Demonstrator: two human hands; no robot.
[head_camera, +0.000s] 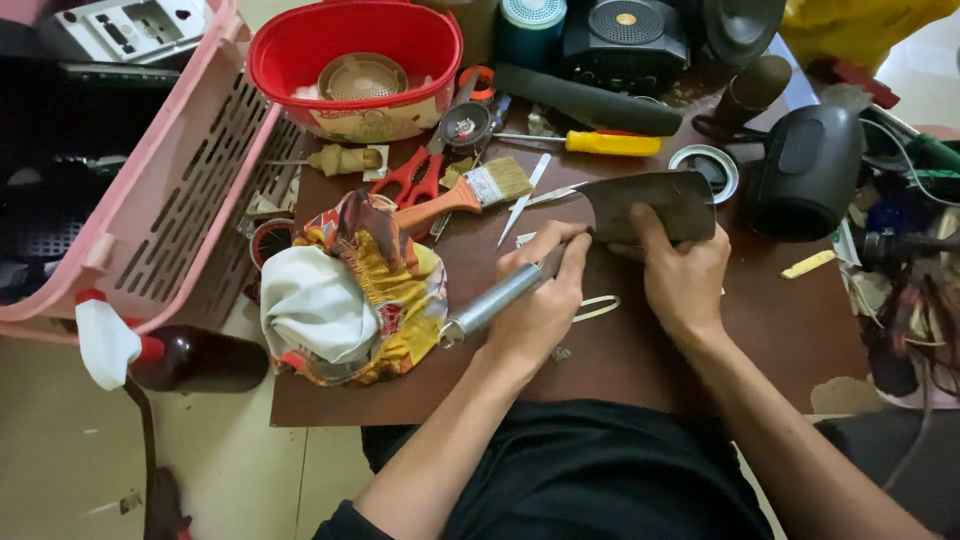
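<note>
A cleaver with a wide grey blade (660, 198) and a round metal handle (490, 305) lies flat on the brown board (620, 350). My left hand (540, 295) is closed around the handle near the blade. My right hand (680, 270) presses down on the blade's lower edge with its fingers spread. A thin pale band (598, 306) lies on the board between the two hands.
A bundled yellow and white cloth (345, 295) sits left of the handle. Behind are a paintbrush (470, 192), red scissors (415, 178), a yellow-handled screwdriver (600, 143), a red tub (355, 65), a pink basket (160, 190) and a black device (805, 170). A brown spray bottle (185, 358) lies at the left.
</note>
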